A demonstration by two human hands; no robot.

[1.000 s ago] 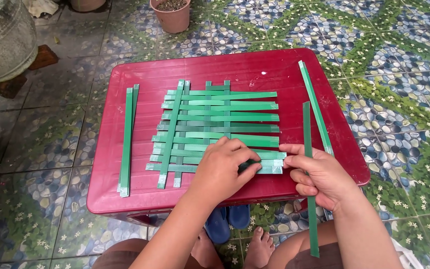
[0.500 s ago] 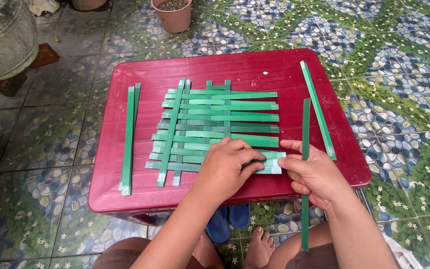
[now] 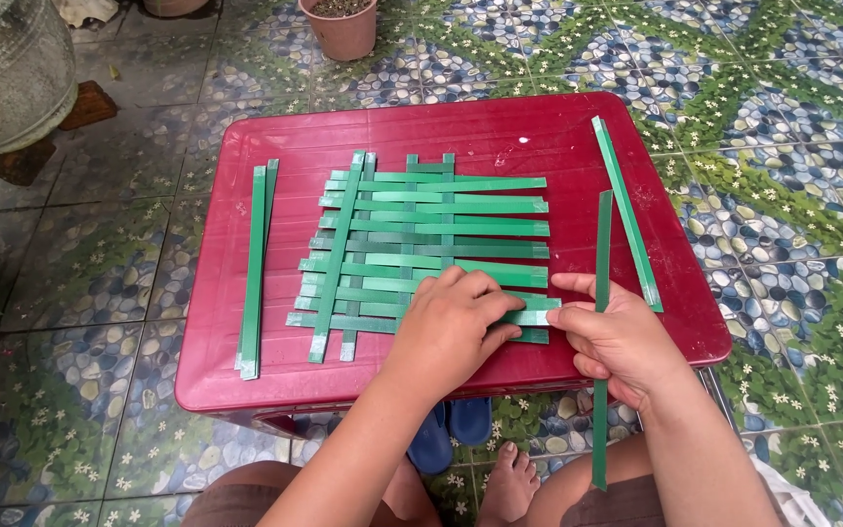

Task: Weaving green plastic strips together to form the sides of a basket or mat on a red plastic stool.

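Observation:
A partly woven mat of green strips lies on a red plastic table. My left hand presses flat on the mat's near right corner, fingers over the strip ends. My right hand grips a long loose green strip held roughly upright beside the mat's right edge; its lower end hangs past the table's front edge. My right thumb touches the ends of the mat's horizontal strips.
Two spare green strips lie along the table's left side and another pair along the right. A terracotta pot and a grey stone planter stand on the pebble-pattern tiled floor. Blue sandals sit under the table.
My right hand has drawn the loose strip slightly towards me and closer to the mat's edge. My left hand stays pressed on the mat's near corner.

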